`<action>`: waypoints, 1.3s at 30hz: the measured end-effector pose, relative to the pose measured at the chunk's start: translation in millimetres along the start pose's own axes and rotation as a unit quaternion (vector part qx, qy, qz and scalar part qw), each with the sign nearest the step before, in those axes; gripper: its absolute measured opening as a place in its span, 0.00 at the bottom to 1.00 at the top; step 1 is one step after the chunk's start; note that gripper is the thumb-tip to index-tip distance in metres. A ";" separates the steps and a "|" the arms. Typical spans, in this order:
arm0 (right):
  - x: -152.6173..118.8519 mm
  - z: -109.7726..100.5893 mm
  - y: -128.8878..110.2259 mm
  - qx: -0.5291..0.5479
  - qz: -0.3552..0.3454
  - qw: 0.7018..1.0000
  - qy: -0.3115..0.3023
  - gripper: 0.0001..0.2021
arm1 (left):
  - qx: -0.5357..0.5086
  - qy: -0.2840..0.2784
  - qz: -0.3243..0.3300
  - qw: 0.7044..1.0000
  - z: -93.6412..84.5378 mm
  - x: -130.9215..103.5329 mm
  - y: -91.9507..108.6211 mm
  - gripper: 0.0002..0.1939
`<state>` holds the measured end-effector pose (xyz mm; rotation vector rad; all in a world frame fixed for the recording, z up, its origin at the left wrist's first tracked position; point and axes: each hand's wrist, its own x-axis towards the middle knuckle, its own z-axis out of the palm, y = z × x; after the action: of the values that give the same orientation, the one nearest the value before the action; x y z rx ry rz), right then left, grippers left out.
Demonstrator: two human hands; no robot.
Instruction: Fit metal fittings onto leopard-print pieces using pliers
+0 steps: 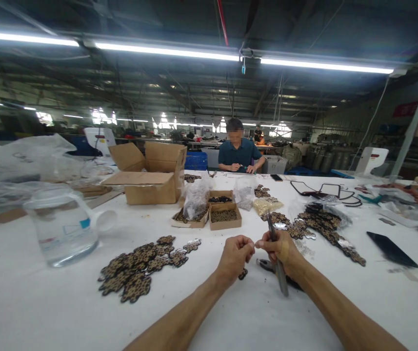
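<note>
My left hand (235,256) is closed in a pinch, and a small leopard-print patch (243,274) shows below its fingers, mostly hidden by the hand. Close to it, the thumb and forefinger of my right hand (282,248) are pinched together, the fingertips of both hands nearly meeting. A slim grey metal tool (281,279) with a narrow upper tip is gripped in my right hand, slanting across the palm. Anything between the right fingertips is too small to make out. Under that hand lie dark-handled pliers (266,265), partly covered.
Leopard-print patches (137,285) are heaped at left, with another pile (320,219) at right. Small cardboard trays (225,225) of metal bits stand ahead, beside a carton (153,187). A water jug (66,234) is left, a black phone-like slab (391,248) right. A co-worker (238,153) sits opposite.
</note>
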<state>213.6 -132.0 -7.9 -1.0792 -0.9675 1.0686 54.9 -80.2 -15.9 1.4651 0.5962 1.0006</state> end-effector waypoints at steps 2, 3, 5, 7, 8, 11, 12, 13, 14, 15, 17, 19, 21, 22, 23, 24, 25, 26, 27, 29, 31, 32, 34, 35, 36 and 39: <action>-0.9 0.6 -0.8 -0.001 0.003 1.000 -0.003 0.14 | -0.007 0.003 0.002 1.000 0.7 -0.5 -0.2 0.09; -1.2 1.1 -1.0 -0.001 0.005 1.000 -0.003 0.15 | -0.009 0.006 0.003 1.000 1.0 -0.6 -0.3 0.10; -1.7 2.3 -1.0 0.001 0.010 1.000 -0.003 0.15 | -0.009 0.012 0.007 1.000 1.3 -0.7 -0.8 0.11; -1.9 3.5 -0.5 0.003 0.013 1.000 -0.003 0.15 | -0.006 0.018 0.012 1.000 1.2 -0.6 -1.4 0.11; -1.9 4.1 -0.2 0.004 0.012 1.000 -0.003 0.15 | -0.003 0.020 0.014 1.000 1.1 -0.6 -1.7 0.12; -2.4 6.1 0.2 0.003 0.006 1.000 -0.004 0.14 | 0.016 0.024 0.020 0.999 -0.1 -1.2 -2.4 0.12; -2.8 6.8 0.1 0.001 0.005 1.000 -0.005 0.14 | 0.024 0.023 0.022 0.999 -0.6 -1.6 -2.6 0.12; -3.3 7.6 -0.2 -0.001 0.004 1.000 -0.004 0.14 | 0.031 0.021 0.025 0.999 -1.2 -2.0 -2.8 0.12; -3.8 8.2 -0.5 -0.003 0.003 1.000 -0.002 0.15 | 0.037 0.018 0.026 0.999 -1.8 -2.5 -3.0 0.12; -4.2 8.7 -0.7 -0.005 0.000 1.000 0.000 0.15 | 0.040 0.015 0.028 0.999 -2.3 -2.9 -3.2 0.12; -4.4 9.1 -0.8 -0.010 -0.006 1.000 0.008 0.15 | 0.038 0.011 0.028 0.999 -2.9 -3.4 -3.1 0.13; -3.8 8.5 -0.2 -0.017 -0.010 1.000 0.017 0.15 | 0.027 0.003 0.026 0.999 -3.0 -3.5 -2.3 0.13; -2.7 7.3 0.5 -0.021 -0.009 1.000 0.019 0.15 | 0.011 -0.006 0.022 1.000 -2.7 -3.3 -0.7 0.13; -2.3 6.7 0.7 -0.022 -0.008 1.000 0.017 0.15 | 0.003 -0.009 0.020 1.000 -2.6 -3.1 0.2 0.13; -2.0 6.3 0.8 -0.023 -0.009 1.000 0.014 0.15 | -0.005 -0.009 0.020 1.000 -2.5 -2.8 1.1 0.12; -1.8 6.0 0.7 -0.024 -0.011 1.000 0.012 0.16 | -0.013 -0.007 0.021 1.000 -2.6 -2.6 1.9 0.11; -1.8 6.0 0.6 -0.024 -0.015 1.000 0.010 0.16 | -0.019 -0.004 0.021 1.000 -2.8 -2.3 2.6 0.11; -2.0 6.1 0.3 -0.023 -0.019 1.000 0.009 0.16 | -0.024 -0.003 0.021 0.999 -3.1 -2.1 3.0 0.10; -2.2 6.4 0.0 -0.022 -0.023 0.999 0.008 0.16 | -0.028 -0.004 0.019 0.999 -3.5 -1.8 3.1 0.10; -3.0 6.9 -0.6 -0.024 -0.029 0.999 0.003 0.16 | -0.032 -0.006 0.012 0.999 -4.4 -1.2 2.7 0.11; -3.7 7.1 -1.3 -0.033 -0.035 0.999 -0.002 0.16 | -0.030 -0.008 0.007 0.999 -5.1 -0.7 1.4 0.11; -4.0 7.2 -1.6 -0.038 -0.036 0.999 -0.002 0.15 | -0.028 -0.009 0.006 1.000 -5.3 -0.5 0.6 0.11; -4.3 7.1 -2.0 -0.043 -0.037 0.998 0.003 0.15 | -0.029 -0.014 0.002 0.999 -5.5 0.0 -1.1 0.10; -4.4 7.2 -2.2 -0.041 -0.037 0.998 0.007 0.15 | -0.037 -0.016 -0.003 0.999 -5.5 0.2 -1.7 0.09; -4.4 7.3 -2.4 -0.038 -0.036 0.999 0.009 0.15 | -0.049 -0.017 -0.009 0.999 -5.4 0.4 -2.1 0.09; -4.6 8.2 -3.3 -0.022 -0.024 0.999 0.007 0.14 | -0.087 -0.014 -0.028 0.996 -4.7 0.5 -2.0 0.08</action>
<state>205.3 -135.4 -3.4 -1.0920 -1.0053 1.0040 51.6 -77.0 -18.1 1.3001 0.5136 0.9622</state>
